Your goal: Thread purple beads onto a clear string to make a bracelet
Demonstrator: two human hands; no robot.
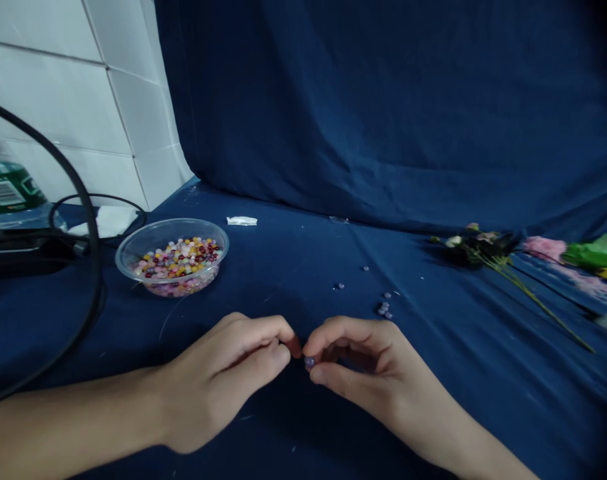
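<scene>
- right hand: thumb and forefinger pinched on one small purple bead, low at the centre, in front of the person.
- left hand: fingers curled, thumb near the forefinger, tips just beside the bead; cannot tell whether anything is gripped.
- loose purple beads: a small scatter just beyond the right hand, several close together, two set apart.
- bowl: clear, round, beyond the left hand; holds mixed beads in pink, yellow, white, purple and dark red.
- white strip: lying flat, to the right of the bowl and farther back.
- flowers: at right, with long green stems; pink fuzzy bundle just beside.
- black cable: looped at left, before a bottle with green label.
- table: covered in blue cloth, which also hangs behind.
- tiled wall: white, back left.
</scene>
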